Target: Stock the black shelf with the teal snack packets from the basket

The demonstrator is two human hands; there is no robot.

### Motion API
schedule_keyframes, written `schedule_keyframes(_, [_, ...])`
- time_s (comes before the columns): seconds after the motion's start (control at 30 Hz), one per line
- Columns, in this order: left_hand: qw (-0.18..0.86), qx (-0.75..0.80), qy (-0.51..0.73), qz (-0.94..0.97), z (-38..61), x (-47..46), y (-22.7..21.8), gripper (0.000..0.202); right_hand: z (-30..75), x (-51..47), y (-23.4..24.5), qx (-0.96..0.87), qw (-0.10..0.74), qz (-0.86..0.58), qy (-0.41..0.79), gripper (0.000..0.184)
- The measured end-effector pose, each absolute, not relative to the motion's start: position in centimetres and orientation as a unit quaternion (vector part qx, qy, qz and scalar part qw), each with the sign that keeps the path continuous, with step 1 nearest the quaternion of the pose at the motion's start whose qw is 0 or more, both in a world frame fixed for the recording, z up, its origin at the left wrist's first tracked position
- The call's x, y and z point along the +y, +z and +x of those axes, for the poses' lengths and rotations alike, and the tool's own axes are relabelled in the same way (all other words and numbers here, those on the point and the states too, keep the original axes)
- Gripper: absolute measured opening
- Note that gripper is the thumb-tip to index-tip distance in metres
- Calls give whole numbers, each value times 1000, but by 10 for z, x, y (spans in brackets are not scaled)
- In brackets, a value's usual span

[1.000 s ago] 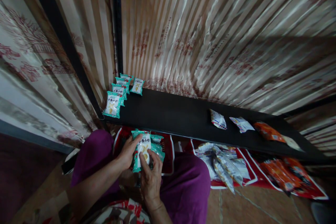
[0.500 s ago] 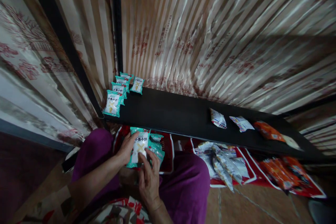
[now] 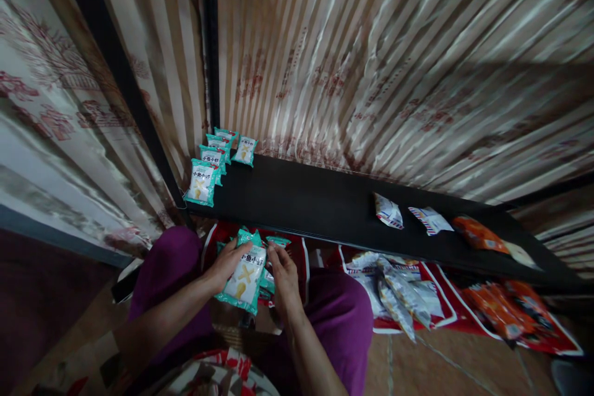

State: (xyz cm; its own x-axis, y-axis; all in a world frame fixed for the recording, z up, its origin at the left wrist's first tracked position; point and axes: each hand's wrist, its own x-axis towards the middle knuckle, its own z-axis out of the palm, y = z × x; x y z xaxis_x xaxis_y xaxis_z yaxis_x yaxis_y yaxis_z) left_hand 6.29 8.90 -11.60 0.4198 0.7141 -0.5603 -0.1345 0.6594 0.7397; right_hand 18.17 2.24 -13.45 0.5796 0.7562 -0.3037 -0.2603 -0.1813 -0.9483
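My left hand [image 3: 226,265] grips a teal-and-white snack packet [image 3: 245,272] by its left edge, above my lap. My right hand [image 3: 283,272] pinches the packet's right side, fingers closed, over more teal packets [image 3: 277,241] lying in a red tray [image 3: 297,260] under the shelf. On the black shelf [image 3: 315,204], several matching teal packets [image 3: 208,167] lie in a row at the far left end.
White striped packets [image 3: 388,211] [image 3: 429,220] and an orange packet [image 3: 477,234] lie on the shelf's right part. Red trays [image 3: 443,303] [image 3: 547,328] below hold silver and orange packets. Striped curtain fabric hangs behind; a black post [image 3: 211,43] stands at the corner.
The packet has tilted and dropped slightly in my left hand. My right hand slid from below it up to its right edge.
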Motion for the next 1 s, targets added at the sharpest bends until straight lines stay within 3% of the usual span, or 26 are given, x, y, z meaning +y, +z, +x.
schedule_keyframes(0.27, [782,454,257,340,63,91,-119,41,182,30,-128,-102,656,-610,433,24])
schedule_keyframes(0.77, [824,396,194,356,50,91,-108,58,195,46,-126,-63,679,-617,394,37])
schedule_keyframes(1.0, [823,383,165,386,39,92,-111,50,204,56,-124,-58,689,-619,372,39])
